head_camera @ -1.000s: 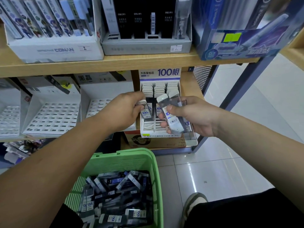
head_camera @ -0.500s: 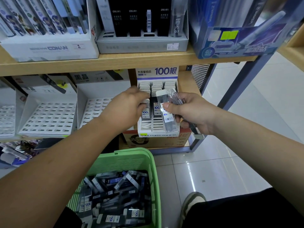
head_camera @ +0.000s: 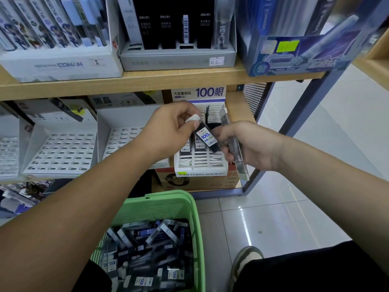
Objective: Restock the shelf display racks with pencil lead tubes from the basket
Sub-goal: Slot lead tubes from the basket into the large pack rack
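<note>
Lead tube [head_camera: 205, 136] w/ the "100" label now hangs tilted in front of the display rack [head_camera: 201, 165], white cap up. L hand [head_camera: 168, 131] pinches that cap betw. thumb and forefinger, other fingers curled. Half a sec ago the L hand was down at the rack's slots, pressing a tube in. Now it's off the rack and on the next tube, so one more looks seated and a fresh one is being passed over. R hand [head_camera: 252, 144] is curled round a bundle of spare tubes [head_camera: 236, 151], fingertips at the lower end of the tilted tube; can't tell if it has let go yet. Rack's back rows are filled and the front rows show bare slots, so plenty left to do. Green basket [head_camera: 160, 207] below is well stocked w/ tubes. Next, prob.: bring the tube upright and drop it into a free slot.
</note>
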`<state>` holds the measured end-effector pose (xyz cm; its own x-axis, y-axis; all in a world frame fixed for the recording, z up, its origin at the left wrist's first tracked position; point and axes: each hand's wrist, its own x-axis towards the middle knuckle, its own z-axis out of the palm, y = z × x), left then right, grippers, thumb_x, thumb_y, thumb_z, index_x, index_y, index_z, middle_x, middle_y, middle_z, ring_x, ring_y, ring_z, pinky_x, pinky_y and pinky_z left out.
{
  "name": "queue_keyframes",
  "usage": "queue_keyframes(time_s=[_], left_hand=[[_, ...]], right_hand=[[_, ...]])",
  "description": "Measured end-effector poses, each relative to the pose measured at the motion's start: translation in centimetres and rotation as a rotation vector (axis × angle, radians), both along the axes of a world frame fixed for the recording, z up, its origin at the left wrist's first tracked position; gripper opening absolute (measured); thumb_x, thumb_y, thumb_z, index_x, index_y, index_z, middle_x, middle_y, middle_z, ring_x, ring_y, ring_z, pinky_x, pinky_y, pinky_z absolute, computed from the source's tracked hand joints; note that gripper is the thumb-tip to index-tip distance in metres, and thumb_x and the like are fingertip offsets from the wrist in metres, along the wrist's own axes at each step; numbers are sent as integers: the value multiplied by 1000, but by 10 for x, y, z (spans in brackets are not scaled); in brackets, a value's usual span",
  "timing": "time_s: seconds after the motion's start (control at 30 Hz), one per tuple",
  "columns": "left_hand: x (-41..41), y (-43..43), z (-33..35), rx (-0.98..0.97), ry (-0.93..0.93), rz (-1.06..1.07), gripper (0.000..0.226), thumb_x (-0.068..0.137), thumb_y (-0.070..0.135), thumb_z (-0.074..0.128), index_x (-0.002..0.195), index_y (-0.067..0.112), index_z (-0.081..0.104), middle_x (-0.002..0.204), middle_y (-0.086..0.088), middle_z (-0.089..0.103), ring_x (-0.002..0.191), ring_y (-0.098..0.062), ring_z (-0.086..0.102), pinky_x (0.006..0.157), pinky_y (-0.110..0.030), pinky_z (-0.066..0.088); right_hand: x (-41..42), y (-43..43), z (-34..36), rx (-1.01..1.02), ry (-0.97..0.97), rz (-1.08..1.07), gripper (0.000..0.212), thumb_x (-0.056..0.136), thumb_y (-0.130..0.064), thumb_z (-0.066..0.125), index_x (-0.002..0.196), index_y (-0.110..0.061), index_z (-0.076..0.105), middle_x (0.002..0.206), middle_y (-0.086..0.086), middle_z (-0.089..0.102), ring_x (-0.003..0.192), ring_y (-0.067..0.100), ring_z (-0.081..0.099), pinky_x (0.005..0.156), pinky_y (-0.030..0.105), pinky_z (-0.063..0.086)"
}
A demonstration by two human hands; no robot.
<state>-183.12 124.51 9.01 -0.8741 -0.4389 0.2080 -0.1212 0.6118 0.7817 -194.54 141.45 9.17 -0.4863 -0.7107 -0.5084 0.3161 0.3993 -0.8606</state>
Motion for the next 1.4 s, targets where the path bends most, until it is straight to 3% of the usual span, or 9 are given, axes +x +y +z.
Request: queue_keyframes(time_s=[0.23,0.43,0.57,0.7,0.97,1.07,1.23,1.33,1.4], left_hand=[[0,-8,-17,-251,-82,-50,15,97,14,67,110,19,71,90,6,62,75,-3,53,72,-26,45],[-1,-6,-16,-329,-76,-87,19,97,13,68,115,18,73,95,8,58,79,2,51,73,-19,42],[-2,-9,-14,-425,-76,-130,21,96,11,68,116,17,75,103,0,64,96,-17,58,88,-29,46],[-4,-3,-16,-479,-76,-183,23,94,10,71,117,14,76,98,1,62,92,-22,61,86,-35,51],[-8,5,-9,-434,-14,77,39,88,22,78,125,16,67,114,5,55,86,-9,50,85,-25,46],[-12,16,-1,-236,-39,142,23,95,25,69,117,19,69,88,3,65,68,-8,55,67,-22,48],[-18,33,11,481,-3,202,20,104,22,56,89,19,69,70,-6,66,51,-14,55,45,-22,41],[-18,36,11,464,-37,170,44,99,47,63,87,6,71,67,-8,65,51,-15,56,44,-24,42],[-18,34,8,442,-75,145,41,96,45,70,86,5,73,65,-8,66,55,-21,57,47,-27,46]], right_hand=[[1,21,9,25,107,123,21,107,-17,53,122,-4,60,102,19,70,80,26,65,77,44,64],[-3,33,9,71,182,143,27,107,-41,50,121,-20,61,95,21,75,68,32,70,54,37,56],[-9,33,4,104,275,128,21,107,-27,54,125,-18,61,92,15,70,56,23,59,50,30,40],[-15,32,4,147,359,75,26,101,-22,65,126,-15,61,90,13,65,56,20,59,43,26,39],[-8,33,9,23,539,-21,16,88,-15,81,95,-6,69,74,10,64,44,6,52,42,21,42],[-6,30,8,-38,537,-32,17,88,-14,81,92,-4,67,80,15,68,48,6,58,43,18,42],[-7,29,4,-47,728,41,16,86,-14,83,88,-7,69,79,5,70,68,11,68,63,25,58],[-4,28,2,-92,697,59,22,83,-13,85,90,-1,68,82,14,71,69,15,68,66,27,61],[1,28,2,-88,634,70,28,82,-20,86,94,-1,69,90,21,71,73,23,69,68,34,60]])
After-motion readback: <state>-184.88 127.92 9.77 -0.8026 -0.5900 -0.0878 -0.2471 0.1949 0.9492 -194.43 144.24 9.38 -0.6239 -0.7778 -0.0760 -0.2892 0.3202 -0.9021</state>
